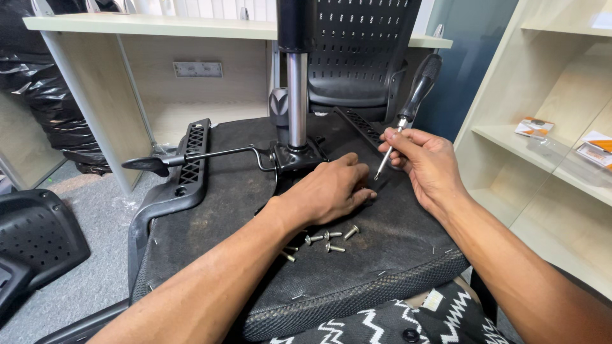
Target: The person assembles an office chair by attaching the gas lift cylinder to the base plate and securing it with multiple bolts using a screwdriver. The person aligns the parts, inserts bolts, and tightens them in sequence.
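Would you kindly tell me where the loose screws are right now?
In the head view, the screws lie on the upturned seat, low of centre, just below the left hand.

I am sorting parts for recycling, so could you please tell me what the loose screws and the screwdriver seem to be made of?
The screws: bright silvery metal, probably steel, given their shine. The screwdriver in the right hand: a slim, shiny metal shaft with a matte black handle, likely plastic or rubber; the view cannot settle which.

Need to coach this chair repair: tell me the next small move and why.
Probably lower the screwdriver tip to the spot the left hand covers. The right hand holds it tilted just beside those fingers, and loose bolts lie on the seat underside.
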